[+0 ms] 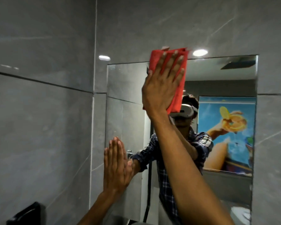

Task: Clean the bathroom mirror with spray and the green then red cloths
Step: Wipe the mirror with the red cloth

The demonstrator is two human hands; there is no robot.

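Note:
A frameless rectangular mirror (125,88) hangs on the grey tiled wall. My right hand (161,85) lies flat, fingers spread, on a folded red cloth (178,88), pressing it against the mirror's top edge near the middle. The cloth's upper end reaches slightly past the mirror onto the tile. My left hand (116,166) rests flat, fingers together, against the mirror's lower left edge and holds nothing. No green cloth or spray bottle is in view.
Grey tiled walls meet in a corner (94,78) left of the mirror. A black object (26,215) is fixed on the left wall at the bottom. The mirror reflects a person in a headset, a colourful poster (229,132) and ceiling lights.

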